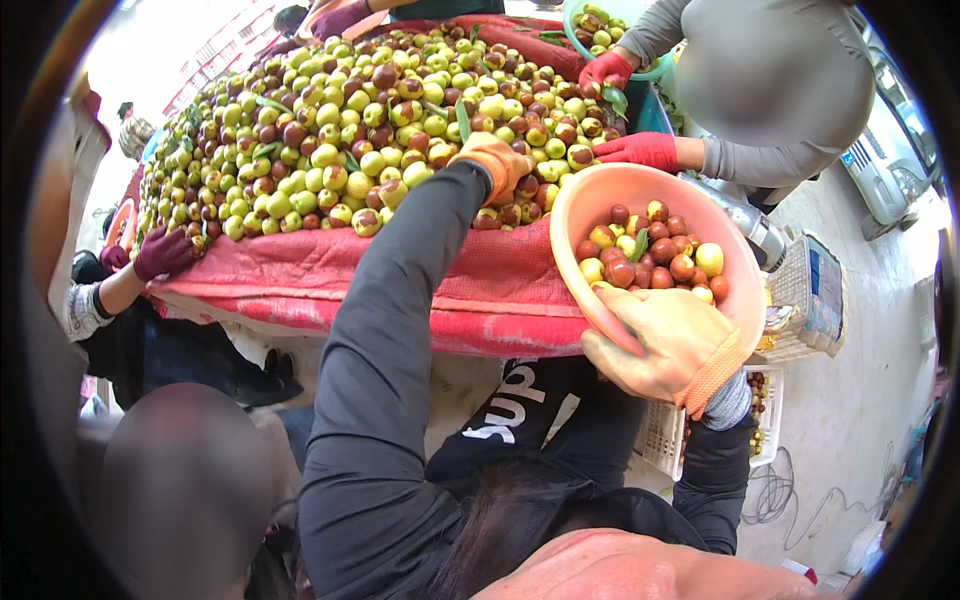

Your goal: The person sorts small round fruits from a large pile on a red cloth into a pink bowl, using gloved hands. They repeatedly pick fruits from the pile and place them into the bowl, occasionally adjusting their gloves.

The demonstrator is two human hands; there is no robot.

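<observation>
A broad heap of fresh jujubes [322,157], yellow-green to reddish-brown with a few leaves, covers a table draped in a red quilted cloth [360,285]. My left hand [495,166], in an orange work glove, reaches into the heap's near side. Its fingertips are hidden among the fruit, so a hold does not show. At the table's near right corner, my right hand [667,341], gloved in pale yellow with an orange cuff, grips the rim of a peach-coloured plastic basin [735,300]. Mostly red-brown jujubes [660,251] and one leaf lie inside it.
Opposite, a person's red-gloved hands [637,150] work at the heap beside a green basin [658,69]. Another person's maroon-gloved hand [163,253] touches the left edge. Below right stand a white crate [664,435] with jujubes, a wicker-like basket [829,300] and a loose cable [772,491].
</observation>
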